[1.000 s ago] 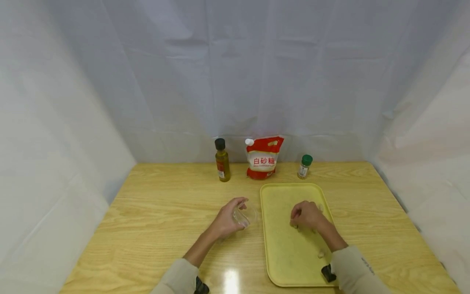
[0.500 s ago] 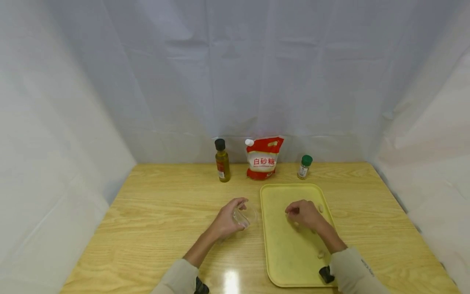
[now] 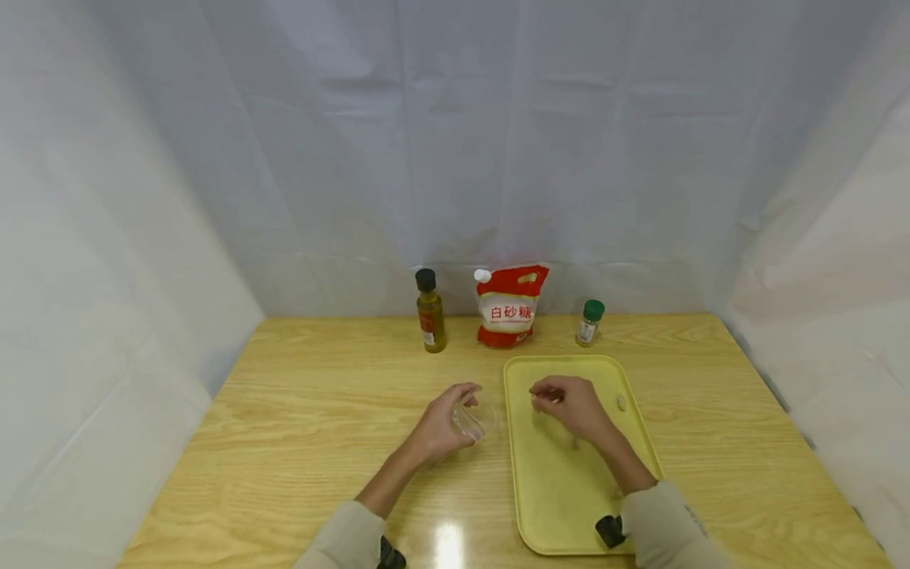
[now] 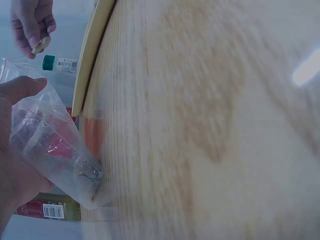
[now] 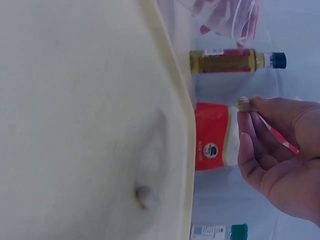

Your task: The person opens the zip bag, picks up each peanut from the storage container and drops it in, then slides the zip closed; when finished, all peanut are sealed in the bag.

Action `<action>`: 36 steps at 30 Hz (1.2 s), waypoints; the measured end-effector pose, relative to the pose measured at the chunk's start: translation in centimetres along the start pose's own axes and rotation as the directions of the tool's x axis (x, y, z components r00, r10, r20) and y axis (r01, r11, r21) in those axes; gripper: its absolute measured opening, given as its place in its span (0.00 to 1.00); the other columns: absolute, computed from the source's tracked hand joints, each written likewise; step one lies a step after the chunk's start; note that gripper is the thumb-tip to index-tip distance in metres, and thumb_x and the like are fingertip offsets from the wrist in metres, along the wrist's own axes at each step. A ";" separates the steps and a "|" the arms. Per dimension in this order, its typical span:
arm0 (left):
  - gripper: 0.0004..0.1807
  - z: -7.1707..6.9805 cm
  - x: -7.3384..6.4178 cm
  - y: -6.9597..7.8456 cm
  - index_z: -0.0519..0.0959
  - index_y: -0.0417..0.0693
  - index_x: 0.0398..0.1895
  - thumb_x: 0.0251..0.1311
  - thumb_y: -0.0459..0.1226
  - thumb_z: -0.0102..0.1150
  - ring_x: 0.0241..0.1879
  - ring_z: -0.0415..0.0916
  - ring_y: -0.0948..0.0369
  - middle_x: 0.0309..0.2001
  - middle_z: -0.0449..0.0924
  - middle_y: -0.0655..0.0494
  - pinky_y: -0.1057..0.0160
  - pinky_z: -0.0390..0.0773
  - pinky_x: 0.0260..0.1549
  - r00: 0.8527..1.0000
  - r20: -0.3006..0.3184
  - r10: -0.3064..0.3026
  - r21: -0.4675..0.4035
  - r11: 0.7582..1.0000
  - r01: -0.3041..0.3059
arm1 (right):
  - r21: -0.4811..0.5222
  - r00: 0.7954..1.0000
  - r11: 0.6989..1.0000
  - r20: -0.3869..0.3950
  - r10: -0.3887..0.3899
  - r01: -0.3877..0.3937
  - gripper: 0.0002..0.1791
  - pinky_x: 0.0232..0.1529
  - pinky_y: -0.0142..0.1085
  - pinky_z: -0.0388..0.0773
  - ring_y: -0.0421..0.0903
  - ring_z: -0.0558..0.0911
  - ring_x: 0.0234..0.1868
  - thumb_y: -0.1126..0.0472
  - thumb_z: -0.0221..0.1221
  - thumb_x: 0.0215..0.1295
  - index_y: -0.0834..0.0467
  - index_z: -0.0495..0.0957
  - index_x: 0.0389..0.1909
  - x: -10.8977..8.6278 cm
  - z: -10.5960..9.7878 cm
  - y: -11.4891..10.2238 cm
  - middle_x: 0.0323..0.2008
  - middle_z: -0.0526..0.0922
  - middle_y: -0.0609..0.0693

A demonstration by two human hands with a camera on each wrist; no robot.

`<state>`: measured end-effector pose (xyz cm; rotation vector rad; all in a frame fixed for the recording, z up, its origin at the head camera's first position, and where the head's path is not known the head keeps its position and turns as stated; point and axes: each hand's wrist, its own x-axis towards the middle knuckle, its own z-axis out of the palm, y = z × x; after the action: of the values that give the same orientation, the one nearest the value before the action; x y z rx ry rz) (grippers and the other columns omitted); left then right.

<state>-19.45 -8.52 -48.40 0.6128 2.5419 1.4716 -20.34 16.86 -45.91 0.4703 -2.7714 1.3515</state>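
My left hand (image 3: 441, 427) holds a clear plastic bag (image 4: 50, 137) upright over the table, left of the tray, its mouth spread between thumb and fingers. Something small and brownish shows dimly at the bag's bottom. Over the yellow tray (image 3: 522, 506), thumb and fingertips of my right hand (image 3: 574, 405) pinch a small, beige, ridged peanut (image 5: 243, 103), clear of the tray surface. Another peanut (image 3: 622, 402) lies near the tray's right edge. A further small piece (image 5: 145, 195) sits on the tray, blurred in the right wrist view. The right forearm hides part of the tray.
Along the back of the wooden table (image 3: 284, 442) stand an oil bottle (image 3: 431, 316), a red and white sugar pouch (image 3: 506, 308) and a green-capped jar (image 3: 589, 323). White sheeting (image 3: 455, 158) rises behind and at both sides.
My right hand has lifted from the tray with the peanut and moved left, toward the bag. The left hand and the bag have stayed in place.
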 end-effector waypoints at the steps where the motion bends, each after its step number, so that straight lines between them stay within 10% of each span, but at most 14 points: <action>1: 0.42 0.0 0.0 0.0 0.65 0.46 0.65 0.40 0.24 0.67 0.57 0.71 0.47 0.53 0.75 0.45 0.54 0.78 0.49 1.000 0.000 -0.001 -0.002 1.000 0.001 | 0.004 1.000 1.000 -0.006 -0.001 0.001 0.07 0.33 0.28 0.78 0.42 0.82 0.33 0.65 0.63 0.58 0.61 0.83 0.37 0.1 0.2 -0.3 0.32 0.86 0.51; 15: 0.42 0.0 0.1 -0.1 0.66 0.47 0.64 0.40 0.24 0.67 0.57 0.71 0.47 0.53 0.75 0.45 0.50 0.77 0.51 1.000 0.000 -0.006 0.002 1.000 0.006 | 0.219 0.997 0.973 0.008 -0.081 0.077 0.08 0.34 0.26 0.79 0.48 0.85 0.36 0.65 0.65 0.56 0.64 0.81 0.36 0.9 3.0 -3.7 0.35 0.85 0.56; 36: 0.43 0.2 0.1 -0.3 0.65 0.49 0.65 0.40 0.25 0.66 0.57 0.71 0.48 0.54 0.75 0.48 0.53 0.77 0.51 1.000 0.000 -0.013 0.022 1.000 0.013 | 0.077 0.994 0.996 0.088 -0.058 0.051 0.08 0.36 0.28 0.78 0.44 0.83 0.37 0.64 0.63 0.58 0.61 0.83 0.39 -0.4 0.9 -1.4 0.36 0.86 0.54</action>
<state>-19.52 -8.48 -48.72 0.5983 2.5606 1.4406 -19.45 15.45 -45.41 0.6206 -2.7637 1.4616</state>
